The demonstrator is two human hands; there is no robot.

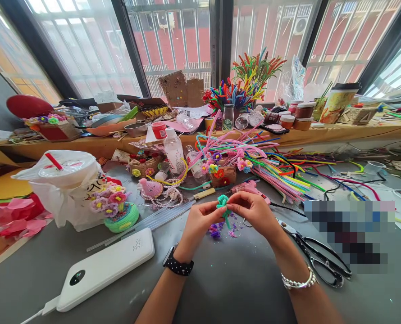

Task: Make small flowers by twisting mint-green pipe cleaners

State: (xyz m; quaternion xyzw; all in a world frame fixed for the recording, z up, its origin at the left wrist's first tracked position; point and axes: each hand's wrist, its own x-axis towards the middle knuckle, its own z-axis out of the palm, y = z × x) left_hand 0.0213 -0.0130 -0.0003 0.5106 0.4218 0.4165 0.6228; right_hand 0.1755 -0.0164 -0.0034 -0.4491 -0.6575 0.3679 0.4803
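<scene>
My left hand (198,222) and my right hand (254,211) meet over the grey table (227,274), both pinching a small teal pipe-cleaner flower (223,203) between fingertips. Its green stem hangs down between the hands. Purple pipe-cleaner scraps (216,231) lie on the table just below. A black watch sits on my left wrist, a silver bracelet on my right.
Black scissors (318,256) lie to the right, a white power bank (102,267) to the left. A pink glue gun (251,186), a pile of coloured pipe cleaners (281,173), a bagged drink cup (65,173), a flower craft (117,207) and bottles crowd the back.
</scene>
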